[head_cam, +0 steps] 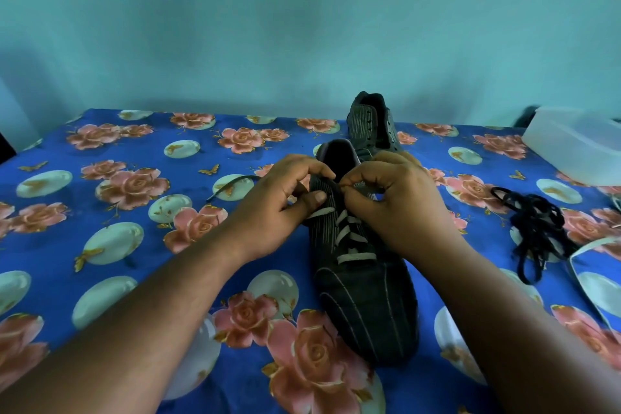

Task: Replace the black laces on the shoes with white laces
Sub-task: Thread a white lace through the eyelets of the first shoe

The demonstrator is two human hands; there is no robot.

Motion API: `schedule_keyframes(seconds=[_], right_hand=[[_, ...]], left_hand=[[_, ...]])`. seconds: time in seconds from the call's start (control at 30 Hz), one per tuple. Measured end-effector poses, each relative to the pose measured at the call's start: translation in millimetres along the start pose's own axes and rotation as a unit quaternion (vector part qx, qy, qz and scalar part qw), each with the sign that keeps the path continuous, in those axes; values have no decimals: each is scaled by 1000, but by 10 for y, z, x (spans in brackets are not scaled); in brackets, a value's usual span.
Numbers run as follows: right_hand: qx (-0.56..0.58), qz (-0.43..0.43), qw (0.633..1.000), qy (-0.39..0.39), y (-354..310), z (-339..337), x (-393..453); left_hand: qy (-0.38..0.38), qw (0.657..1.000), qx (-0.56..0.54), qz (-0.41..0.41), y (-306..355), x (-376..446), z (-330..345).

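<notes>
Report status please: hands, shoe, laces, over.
Left hand and right hand pinching white lace at near shoe top eyelets. Far shoe unlaced. Black laces aside, right.

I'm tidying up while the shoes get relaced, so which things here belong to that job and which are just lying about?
Part of the job:
near shoe, being laced
white lace in it
far shoe, eyelets empty
black laces, pulled out, in a heap
second white lace at the right edge
left hand and right hand, working at the top eyelets

Lying about:
plastic box
floral cloth
</notes>
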State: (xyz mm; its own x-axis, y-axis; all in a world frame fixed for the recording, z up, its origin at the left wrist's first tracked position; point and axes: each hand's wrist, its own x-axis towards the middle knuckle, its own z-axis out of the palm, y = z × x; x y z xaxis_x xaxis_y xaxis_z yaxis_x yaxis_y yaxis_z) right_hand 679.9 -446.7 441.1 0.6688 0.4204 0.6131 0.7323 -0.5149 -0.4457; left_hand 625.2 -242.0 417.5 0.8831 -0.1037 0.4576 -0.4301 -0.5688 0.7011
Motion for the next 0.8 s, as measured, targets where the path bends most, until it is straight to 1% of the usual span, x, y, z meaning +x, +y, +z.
schedule_keyframes(seconds=[0.13, 0.3, 0.4, 0.57, 0.8], right_hand=[[59, 52, 996, -41, 32, -21, -11], [109, 88, 986, -85, 33, -56, 8], [116, 98, 984, -97, 40, -71, 21], [96, 96, 985, -104, 46, -61, 19], [133, 106, 977, -125, 117, -52, 21]], left_hand=[[-3, 1000, 0, 2, -6, 0, 6], [9, 1000, -5, -1, -10, 8, 15], [17, 1000, -14, -5, -11, 8, 18], [12, 999, -27, -18, -23, 9, 4], [20, 1000, -13, -12, -23, 6, 4]])
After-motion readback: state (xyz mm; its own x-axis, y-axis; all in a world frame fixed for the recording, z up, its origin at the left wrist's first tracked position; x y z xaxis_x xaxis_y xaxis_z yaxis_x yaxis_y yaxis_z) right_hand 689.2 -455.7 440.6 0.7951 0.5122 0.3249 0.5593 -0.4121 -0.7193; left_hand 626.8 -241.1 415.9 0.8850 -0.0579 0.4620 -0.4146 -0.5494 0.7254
